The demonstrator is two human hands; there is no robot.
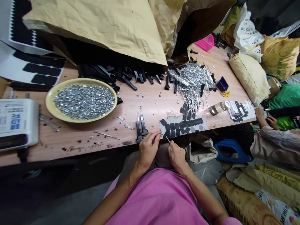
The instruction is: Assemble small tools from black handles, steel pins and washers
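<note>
My left hand (149,148) is closed in a pinch at the table's front edge. Whatever sits between its thumb and forefinger is too small to make out. Close by on the right, my right hand (177,155) grips a thin metal rod (167,138), whose pale end points up and left toward the left fingertips. Just beyond the hands lies a grey sheet (203,119) bearing rows of black rounded pads (177,126). Two black plastic clamp-like parts (141,125) with metal rods stand beside my left hand. Several loose washers (128,126) lie farther left.
A yellow bowl (49,103) full of washers stands at left, near a white device (18,123). A large paper sack (100,25) spills black parts at the back. Behind the pads are piled metal rods (193,81) and a glass jar (217,108). Another person's hands (261,115) work at far right.
</note>
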